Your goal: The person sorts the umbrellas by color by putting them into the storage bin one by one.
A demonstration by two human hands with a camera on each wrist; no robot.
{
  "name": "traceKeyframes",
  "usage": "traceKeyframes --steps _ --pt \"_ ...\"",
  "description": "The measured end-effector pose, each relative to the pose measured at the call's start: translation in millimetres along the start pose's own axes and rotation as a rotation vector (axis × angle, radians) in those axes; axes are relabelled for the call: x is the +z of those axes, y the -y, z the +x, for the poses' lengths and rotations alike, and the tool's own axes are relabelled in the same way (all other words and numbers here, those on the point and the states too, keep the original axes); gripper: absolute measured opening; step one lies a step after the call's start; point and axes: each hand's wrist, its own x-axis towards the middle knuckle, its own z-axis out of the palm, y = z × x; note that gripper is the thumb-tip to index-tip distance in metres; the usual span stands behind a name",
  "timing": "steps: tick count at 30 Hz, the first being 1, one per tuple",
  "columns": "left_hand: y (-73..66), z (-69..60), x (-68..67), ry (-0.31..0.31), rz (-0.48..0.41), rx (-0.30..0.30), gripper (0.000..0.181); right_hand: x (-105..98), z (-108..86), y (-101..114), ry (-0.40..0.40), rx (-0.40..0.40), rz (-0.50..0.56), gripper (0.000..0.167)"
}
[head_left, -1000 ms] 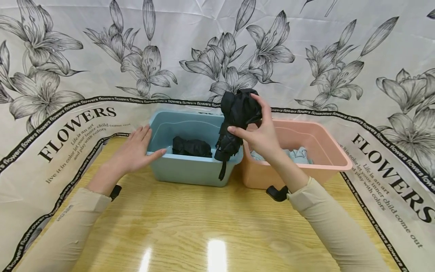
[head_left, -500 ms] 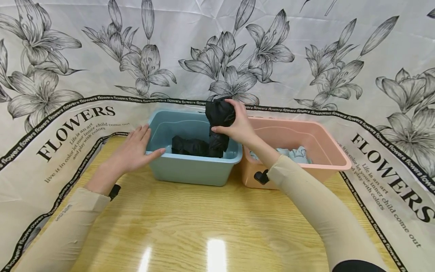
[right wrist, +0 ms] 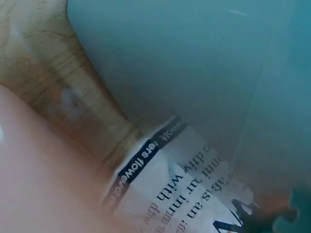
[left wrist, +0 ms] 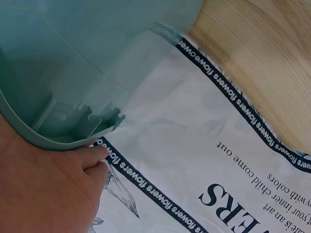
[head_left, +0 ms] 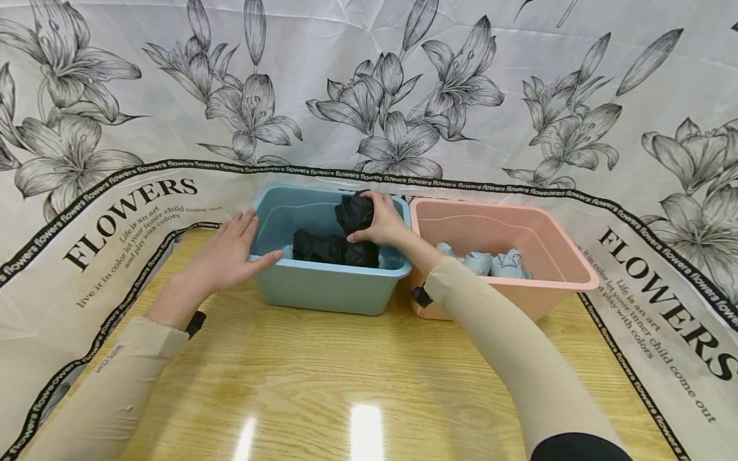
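Note:
In the head view my right hand (head_left: 382, 224) grips a folded black umbrella (head_left: 354, 212) inside the blue bin (head_left: 323, 291). Its thumb is at the near side and its fingers at the far side. Another black folded bundle (head_left: 318, 246) lies on the bin's floor, against the umbrella's lower part; where one ends and the other begins is hard to tell. My left hand (head_left: 229, 253) rests on the bin's left rim, fingers straight and thumb along the front edge. In the left wrist view, that hand (left wrist: 53, 179) touches the rim. The right wrist view is blurred and hides the umbrella.
A pink bin (head_left: 567, 283) stands right beside the blue one, holding several pale blue cloth-like bundles (head_left: 507, 264). Both stand on a wooden table (head_left: 300, 371). Behind them hangs a white flower-printed cloth (head_left: 323, 57), which also spreads along the sides.
My right hand has carried the black umbrella left and down, from above the blue bin's right rim into the bin. The left hand has stayed on the rim.

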Motion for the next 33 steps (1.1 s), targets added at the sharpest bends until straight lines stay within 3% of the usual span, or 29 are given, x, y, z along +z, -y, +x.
traceKeyframes --steps 10,15,22,27,33 --pt "-2.8 -0.5 0.7 0.014 -0.011 -0.002 0.108 19.9 7.8 -9.7 0.184 0.113 0.047 0.085" --pt "-2.8 0.6 0.0 0.026 -0.019 -0.002 0.107 19.4 7.8 -9.8 0.299 0.158 0.02 0.081" --pt "-1.9 2.7 0.0 0.012 -0.022 0.01 0.106 14.3 2.7 -0.8 0.368 0.251 -0.089 0.09" --pt "-1.3 1.8 -0.3 0.006 -0.03 0.009 0.105 13.1 0.9 0.8 0.369 0.2 -0.144 0.097" --pt "1.2 0.4 1.1 0.021 -0.025 0.007 0.107 14.9 -2.4 1.6 0.333 0.112 -0.167 0.094"
